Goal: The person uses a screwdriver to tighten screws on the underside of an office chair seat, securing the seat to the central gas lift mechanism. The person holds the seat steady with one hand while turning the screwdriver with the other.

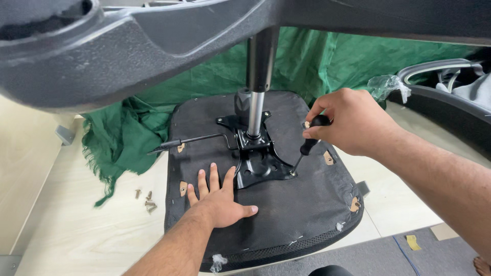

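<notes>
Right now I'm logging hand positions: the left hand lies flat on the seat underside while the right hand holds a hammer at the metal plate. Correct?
Not quite. The right hand holds a screwdriver, not a hammer, at the metal plate; the left hand lies flat on the seat underside, as the head view shows.

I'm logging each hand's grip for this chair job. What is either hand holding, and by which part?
The right hand holds a screwdriver by its black handle, tip down at the metal seat plate. The left hand holds nothing; it lies flat on the seat underside.
</notes>
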